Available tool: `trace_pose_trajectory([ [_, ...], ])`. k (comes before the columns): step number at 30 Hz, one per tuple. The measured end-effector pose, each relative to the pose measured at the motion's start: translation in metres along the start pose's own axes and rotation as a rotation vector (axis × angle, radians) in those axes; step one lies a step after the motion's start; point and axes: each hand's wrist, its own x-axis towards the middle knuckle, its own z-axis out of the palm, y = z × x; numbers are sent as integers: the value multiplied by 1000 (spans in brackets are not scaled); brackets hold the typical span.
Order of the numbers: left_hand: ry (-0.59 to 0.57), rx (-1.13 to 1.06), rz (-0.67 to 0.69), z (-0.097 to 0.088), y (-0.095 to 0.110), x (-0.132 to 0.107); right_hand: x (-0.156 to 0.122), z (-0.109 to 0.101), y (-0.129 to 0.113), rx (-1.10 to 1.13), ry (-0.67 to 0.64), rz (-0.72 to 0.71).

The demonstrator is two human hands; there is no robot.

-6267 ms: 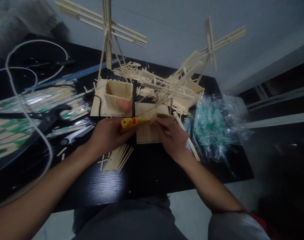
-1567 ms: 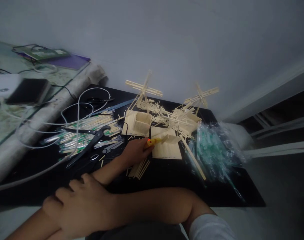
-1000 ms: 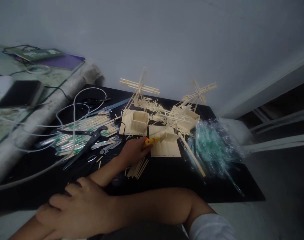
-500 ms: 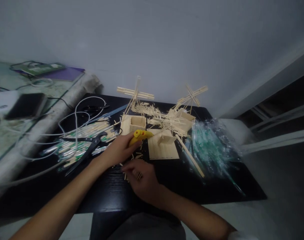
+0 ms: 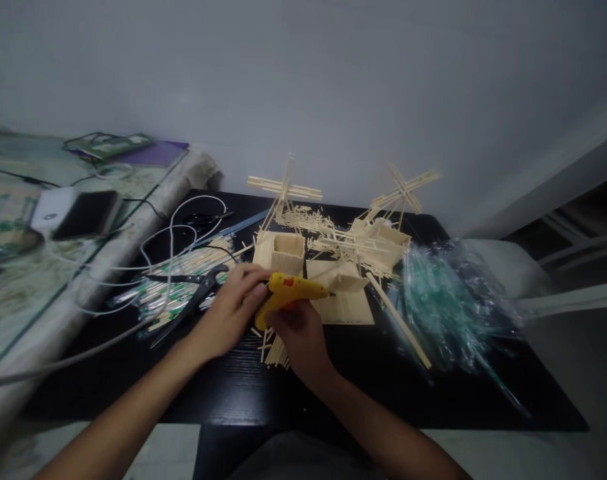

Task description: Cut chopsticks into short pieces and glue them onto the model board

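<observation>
My left hand is closed around the handle of a yellow glue gun, whose nozzle points right over a flat panel of wooden sticks. My right hand sits just under the gun with its fingers curled up beside the handle; what they hold is hidden. A loose bundle of sticks lies on the black table below both hands. Behind stand a small stick box and two stick windmill frames.
Black scissors lie left of my hands on wrapped stick packs. White cables loop across the left. A heap of clear green-printed wrappers fills the right. A glass-topped table with a dark box adjoins at left.
My right hand came off my left forearm, went to the loose sticks and then up under the glue gun. My left hand lifted the gun slightly. The view shifted a little.
</observation>
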Motion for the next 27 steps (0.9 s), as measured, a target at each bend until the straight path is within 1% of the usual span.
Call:
trace_pose_trajectory([
  [2, 122, 146, -79, -25, -24, 15, -2, -2, 6, -5, 19, 26],
  [3, 160, 262, -157, -39, -36, 24, -3, -3, 10, -9, 19, 38],
  [4, 169, 412, -251, -51, -49, 32, -4, -5, 13, -16, 16, 52],
  [5, 110, 572, -325, -62, -60, 39, -6, -6, 16, -24, 11, 66],
  [7, 59, 665, -367, -79, -78, 48, -8, -8, 21, -39, 0, 93],
  [9, 18, 737, -400, -89, -89, 51, -9, -9, 23, -57, -9, 117],
  [13, -54, 844, -440, -99, -96, 50, -7, -12, 23, -83, -14, 147],
  [17, -77, 899, -447, -105, -100, 54, -4, -13, 21, -74, -39, 159],
  [20, -93, 899, -451, -109, -100, 59, -3, -13, 20, -79, -45, 176],
  [22, -95, 886, -468, -112, -98, 61, -3, -13, 20, -88, -44, 175],
  [25, -57, 868, -498, -115, -92, 58, -1, -13, 18, -80, -50, 177],
  [27, -42, 845, -475, -114, -89, 56, 0, -13, 18, -74, -50, 175],
])
